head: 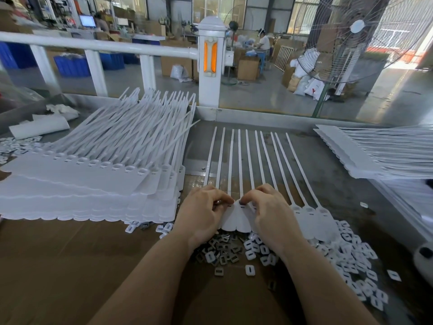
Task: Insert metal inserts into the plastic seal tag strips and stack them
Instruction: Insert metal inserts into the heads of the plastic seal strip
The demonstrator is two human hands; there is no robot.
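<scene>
Many finished white plastic tag strips point(89, 174) are stacked at left; both curled hands, left hand point(201, 214) and right hand point(269, 212), pinch the centre white strip point(236, 216), grey metal inserts point(222, 249) remaining

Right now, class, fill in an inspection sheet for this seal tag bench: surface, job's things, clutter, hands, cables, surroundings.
Surface: brown cardboard sheet over a grey metal bench.
Job's things: strip of seal tags lying flat under both hands; tall stack of strips at left; second stack at right; dark metal inserts and white plastic caps heaped near the wrists.
Clutter: loose caps far left; crumpled white plastic.
Hands: left hand and right hand curled, pinching at the tag heads.
Cables: nothing seen.
Surroundings: white railing, standing fan, a seated person.
</scene>
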